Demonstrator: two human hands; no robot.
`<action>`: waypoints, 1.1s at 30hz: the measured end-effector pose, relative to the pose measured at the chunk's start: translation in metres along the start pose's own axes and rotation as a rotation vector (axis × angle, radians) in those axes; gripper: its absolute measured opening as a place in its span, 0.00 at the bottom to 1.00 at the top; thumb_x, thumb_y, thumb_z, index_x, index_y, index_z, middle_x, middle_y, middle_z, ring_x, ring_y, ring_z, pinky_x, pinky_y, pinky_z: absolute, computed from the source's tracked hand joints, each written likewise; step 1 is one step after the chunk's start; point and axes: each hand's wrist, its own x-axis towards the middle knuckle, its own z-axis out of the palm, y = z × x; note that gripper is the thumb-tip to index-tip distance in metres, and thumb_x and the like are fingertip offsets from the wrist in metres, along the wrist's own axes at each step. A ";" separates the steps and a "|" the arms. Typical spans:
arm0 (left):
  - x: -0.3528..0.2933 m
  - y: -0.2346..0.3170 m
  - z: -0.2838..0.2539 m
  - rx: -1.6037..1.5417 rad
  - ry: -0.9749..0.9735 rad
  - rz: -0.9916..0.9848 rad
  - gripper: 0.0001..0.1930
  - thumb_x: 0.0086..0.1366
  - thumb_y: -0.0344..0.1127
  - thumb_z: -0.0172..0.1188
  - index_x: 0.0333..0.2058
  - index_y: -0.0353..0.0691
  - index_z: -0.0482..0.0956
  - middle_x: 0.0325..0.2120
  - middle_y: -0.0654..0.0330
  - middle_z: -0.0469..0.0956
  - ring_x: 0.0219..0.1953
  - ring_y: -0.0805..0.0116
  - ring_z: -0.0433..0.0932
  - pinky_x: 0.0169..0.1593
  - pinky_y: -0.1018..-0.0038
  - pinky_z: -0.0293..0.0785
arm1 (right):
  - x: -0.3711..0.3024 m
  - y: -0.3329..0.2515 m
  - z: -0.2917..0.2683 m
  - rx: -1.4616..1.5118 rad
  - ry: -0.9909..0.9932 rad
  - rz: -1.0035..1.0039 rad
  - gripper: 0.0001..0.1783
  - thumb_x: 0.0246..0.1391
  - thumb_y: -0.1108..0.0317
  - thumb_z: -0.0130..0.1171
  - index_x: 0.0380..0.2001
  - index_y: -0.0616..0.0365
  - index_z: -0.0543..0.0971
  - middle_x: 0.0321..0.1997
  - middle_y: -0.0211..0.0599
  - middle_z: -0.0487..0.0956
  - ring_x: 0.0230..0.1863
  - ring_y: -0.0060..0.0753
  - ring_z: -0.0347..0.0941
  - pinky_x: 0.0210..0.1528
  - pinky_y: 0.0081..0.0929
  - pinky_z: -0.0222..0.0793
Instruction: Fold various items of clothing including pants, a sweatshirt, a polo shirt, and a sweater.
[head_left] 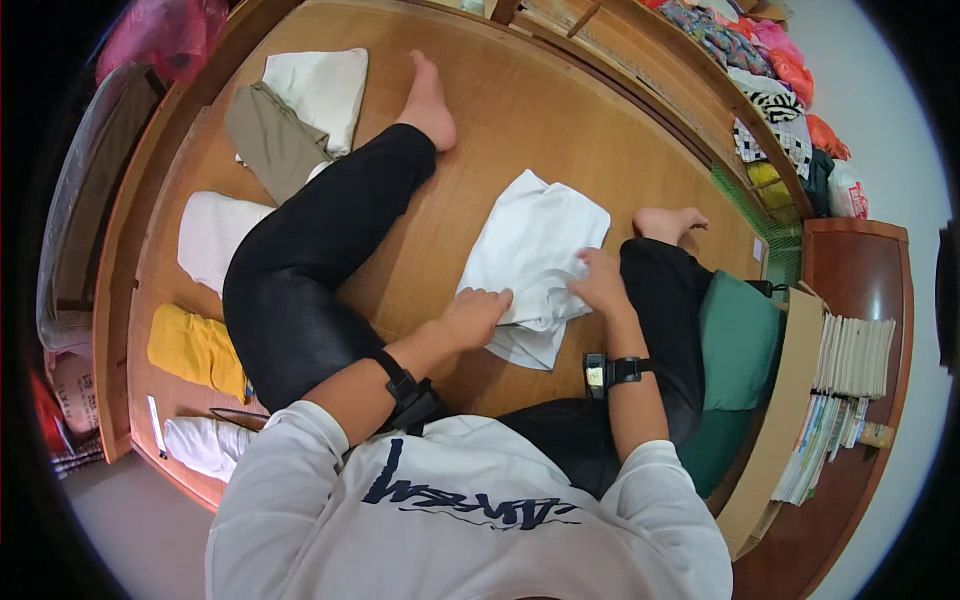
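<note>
A white garment (pixel 530 235), partly folded and creased at its near end, lies on the wooden surface between my legs. My left hand (pixel 478 316) is closed at its near left edge, with fingers curled on the fabric. At the right edge, my right hand (pixel 602 284) touches the garment, its thumb and fingers slightly apart. Each wrist wears a black strap with a small device, the right one (pixel 598 374) showing a lit face.
Along the left lie a yellow folded cloth (pixel 197 343), a cream knit (pixel 217 238), brown trousers (pixel 270 140) and white cloths. To the right are green cushions (pixel 738 340), a cardboard box (pixel 775 430) and stacked books (pixel 855 357). Clothes and bags (pixel 790 75) are heaped beyond the far rail.
</note>
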 end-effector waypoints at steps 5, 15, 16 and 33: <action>-0.003 0.009 -0.014 -0.064 -0.026 -0.082 0.22 0.45 0.28 0.58 0.43 0.39 0.65 0.25 0.50 0.76 0.32 0.48 0.75 0.38 0.60 0.69 | -0.012 -0.027 0.008 -0.286 -0.603 -0.035 0.20 0.30 0.66 0.61 0.33 0.62 0.77 0.35 0.52 0.77 0.41 0.48 0.73 0.43 0.36 0.70; -0.010 -0.001 -0.007 0.252 -0.708 -0.047 0.11 0.47 0.35 0.61 0.30 0.39 0.80 0.30 0.52 0.79 0.35 0.54 0.77 0.36 0.62 0.73 | -0.063 -0.034 0.055 -0.251 -1.161 -0.194 0.12 0.31 0.66 0.60 0.24 0.58 0.80 0.24 0.42 0.79 0.26 0.41 0.75 0.30 0.33 0.69; -0.012 0.001 -0.009 0.272 -0.764 -0.058 0.11 0.47 0.36 0.62 0.31 0.38 0.80 0.31 0.52 0.79 0.35 0.55 0.77 0.36 0.63 0.73 | -0.061 -0.038 0.052 -0.253 -1.163 -0.198 0.12 0.31 0.66 0.60 0.24 0.58 0.80 0.24 0.42 0.79 0.26 0.41 0.75 0.30 0.33 0.69; 0.006 -0.022 -0.009 -0.152 0.008 -0.606 0.41 0.45 0.54 0.65 0.48 0.26 0.62 0.45 0.40 0.70 0.48 0.45 0.69 0.50 0.63 0.68 | 0.003 -0.015 0.005 -0.112 -1.348 0.550 0.27 0.38 0.49 0.65 0.27 0.67 0.78 0.25 0.44 0.79 0.23 0.37 0.76 0.25 0.28 0.71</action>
